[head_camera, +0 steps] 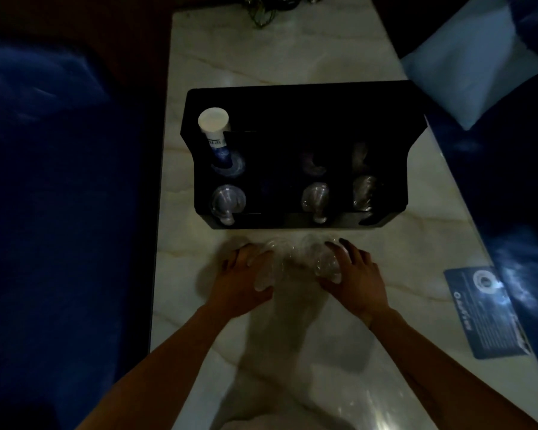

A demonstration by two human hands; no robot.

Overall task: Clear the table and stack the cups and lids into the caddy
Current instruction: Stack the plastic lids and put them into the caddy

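A black caddy (292,107) stands on the white marble table (292,57). A stack of paper cups (215,131) leans in its far left slot. Clear dome lids sit in the front slots: one at the left (227,201), one in the middle (316,198), one at the right (363,192). Just in front of the caddy lies a clump of clear plastic lids (295,259). My left hand (244,282) presses against its left side and my right hand (356,283) against its right side. The dim light hides how many lids are in the clump.
A blue card (485,308) lies at the table's right edge. Blue seating flanks the table on both sides, with a pale cushion (472,69) at the upper right. Dark cables (261,10) lie at the far end.
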